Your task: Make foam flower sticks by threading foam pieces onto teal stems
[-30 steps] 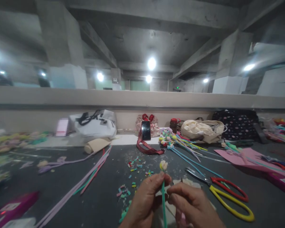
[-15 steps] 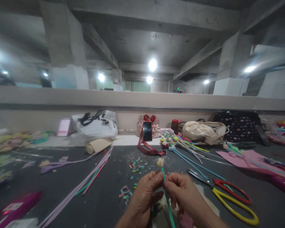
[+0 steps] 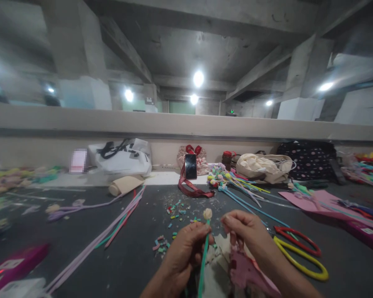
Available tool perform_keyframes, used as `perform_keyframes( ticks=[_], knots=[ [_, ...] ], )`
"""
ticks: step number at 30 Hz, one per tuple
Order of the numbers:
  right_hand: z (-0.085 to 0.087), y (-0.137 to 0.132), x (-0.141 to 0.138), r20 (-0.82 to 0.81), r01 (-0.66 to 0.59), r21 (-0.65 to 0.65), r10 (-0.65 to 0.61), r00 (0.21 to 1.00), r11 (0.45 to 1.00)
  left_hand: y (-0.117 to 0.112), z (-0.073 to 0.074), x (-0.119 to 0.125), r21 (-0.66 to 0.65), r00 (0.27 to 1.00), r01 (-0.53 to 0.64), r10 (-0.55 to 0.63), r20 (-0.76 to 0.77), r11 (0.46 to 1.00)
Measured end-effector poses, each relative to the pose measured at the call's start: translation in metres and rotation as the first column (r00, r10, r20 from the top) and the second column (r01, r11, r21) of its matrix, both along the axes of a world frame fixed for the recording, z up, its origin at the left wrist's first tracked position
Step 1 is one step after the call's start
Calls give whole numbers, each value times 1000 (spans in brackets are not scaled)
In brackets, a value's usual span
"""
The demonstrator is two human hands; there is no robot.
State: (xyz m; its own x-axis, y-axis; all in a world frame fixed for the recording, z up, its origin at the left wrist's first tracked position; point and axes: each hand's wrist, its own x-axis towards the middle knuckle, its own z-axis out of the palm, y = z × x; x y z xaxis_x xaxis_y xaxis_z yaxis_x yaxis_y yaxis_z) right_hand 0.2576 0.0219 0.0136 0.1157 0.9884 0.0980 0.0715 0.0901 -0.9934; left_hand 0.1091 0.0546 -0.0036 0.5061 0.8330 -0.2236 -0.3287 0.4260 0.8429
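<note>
Between two hands [image 3: 186,252] [image 3: 245,231], one green stem [image 3: 203,265], one bud [image 3: 207,213].

Left hand [image 3: 186,252] pinched, right hand [image 3: 247,229] curled.

Left hand [image 3: 185,252] pinches a green stem [image 3: 202,265] (cream bud [image 3: 207,213] on top).

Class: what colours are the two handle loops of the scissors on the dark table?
One red, one yellow: the scissors, head view.
</note>
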Motion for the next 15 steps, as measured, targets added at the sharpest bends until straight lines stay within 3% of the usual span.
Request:
perform_keyframes(
  ticks=[5,9,15],
  knots=[
    [7,-2,9,-174,-64,-33,57,983,997,-5,1,1,-15,990,141,-140,33,990],
    [4,-4,8,-173,-85,-46,76,982,995,-4,-4,2,1,973,231,-230,31,973],
    [5,-6,8,-90,-85,18,86,992,996,-6,-3,3,-13,967,254,-254,14,967]
  ],
)
